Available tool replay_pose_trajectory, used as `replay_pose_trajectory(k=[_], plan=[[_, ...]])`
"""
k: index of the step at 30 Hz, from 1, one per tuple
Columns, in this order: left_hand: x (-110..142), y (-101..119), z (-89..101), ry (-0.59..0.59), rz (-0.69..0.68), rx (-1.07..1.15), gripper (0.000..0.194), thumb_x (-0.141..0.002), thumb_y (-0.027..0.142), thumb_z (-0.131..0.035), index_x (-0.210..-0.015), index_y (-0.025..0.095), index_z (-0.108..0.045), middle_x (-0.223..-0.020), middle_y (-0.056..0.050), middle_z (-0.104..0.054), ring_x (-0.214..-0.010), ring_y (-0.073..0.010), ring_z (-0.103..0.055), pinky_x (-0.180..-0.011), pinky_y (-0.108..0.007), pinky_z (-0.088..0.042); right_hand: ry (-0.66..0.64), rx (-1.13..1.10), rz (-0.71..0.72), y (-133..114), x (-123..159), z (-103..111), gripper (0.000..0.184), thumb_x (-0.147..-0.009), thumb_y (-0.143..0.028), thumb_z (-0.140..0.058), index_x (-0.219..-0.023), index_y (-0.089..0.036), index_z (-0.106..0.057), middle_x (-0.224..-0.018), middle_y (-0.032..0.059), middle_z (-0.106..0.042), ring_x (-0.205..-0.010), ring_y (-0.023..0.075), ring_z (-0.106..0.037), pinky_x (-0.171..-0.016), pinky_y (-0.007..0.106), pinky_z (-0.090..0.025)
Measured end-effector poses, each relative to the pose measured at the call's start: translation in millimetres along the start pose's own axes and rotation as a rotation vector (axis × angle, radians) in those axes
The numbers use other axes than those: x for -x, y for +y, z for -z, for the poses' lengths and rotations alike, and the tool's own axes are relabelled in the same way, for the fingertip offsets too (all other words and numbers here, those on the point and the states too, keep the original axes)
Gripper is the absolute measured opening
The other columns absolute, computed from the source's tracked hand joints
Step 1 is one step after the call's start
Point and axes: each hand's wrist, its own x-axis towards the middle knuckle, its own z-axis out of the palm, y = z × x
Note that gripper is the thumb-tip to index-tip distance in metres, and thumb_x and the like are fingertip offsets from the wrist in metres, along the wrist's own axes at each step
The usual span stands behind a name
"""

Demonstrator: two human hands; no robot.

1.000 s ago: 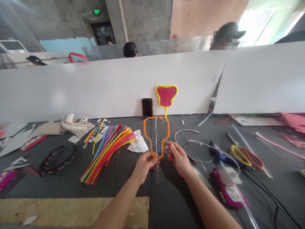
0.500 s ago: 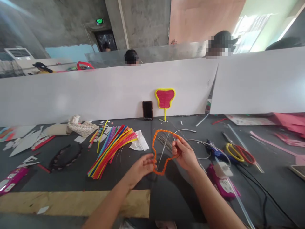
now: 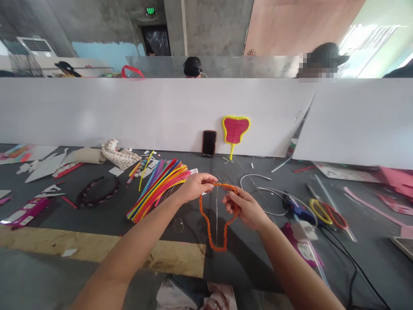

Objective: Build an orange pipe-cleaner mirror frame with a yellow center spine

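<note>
An orange twisted pipe-cleaner loop (image 3: 209, 232) hangs between my hands over the dark table. The fingers of my left hand (image 3: 198, 187) pinch its upper left edge. On the upper right side, my right hand (image 3: 243, 206) grips the loop with curled fingers. A thin straight wire (image 3: 217, 215) shows inside the outline; whether it is joined to the loop I cannot tell. Left of my hands lies a fanned bundle of coloured pipe cleaners (image 3: 158, 187). Behind them a pink fan-shaped piece with a yellow border (image 3: 236, 130) leans on the white partition.
A phone (image 3: 209, 144) stands against the partition (image 3: 145, 112). Scissors (image 3: 322, 211), a blue glue gun (image 3: 298, 211), cables and a purple power strip (image 3: 300, 245) lie at right. A dark braided headband (image 3: 98, 191) and another purple strip (image 3: 30, 211) are at left. People sit beyond the partition.
My left hand has moved up from the loop's lower left side to its top edge. The loop now hangs lower, and the camera view has shifted slightly.
</note>
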Motion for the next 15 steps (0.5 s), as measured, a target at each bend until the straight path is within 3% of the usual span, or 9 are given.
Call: replay_pose_trajectory(k=[6,15], plan=[[8,-9,-7.3,0.012,-0.124,-0.253,0.024,-0.073,0.02,-0.061,-0.096,0.02,-0.069,-0.085,-0.002,-0.072,-0.079,-0.0176,-0.065,-0.071,-0.026,-0.049,0.141,0.329,0.167,3,-3,4,0.038,-0.075,-0.043,-0.066,-0.104,-0.019,-0.059,-0.079,0.0013,-0.064,-0.061,0.0113,-0.059,-0.059,0.026,-0.046],[21,3,-6.8,0.01,-0.316,-0.597,0.018,-0.083,0.018,-0.052,-0.092,0.02,-0.066,-0.087,-0.002,-0.068,-0.081,-0.0155,-0.061,-0.071,-0.025,-0.044,0.11,0.442,0.238,2,-5,-4,0.029,-0.081,-0.041,-0.058,-0.099,-0.018,-0.061,-0.077,0.0021,-0.064,-0.061,0.0119,-0.059,-0.059,0.027,-0.047]])
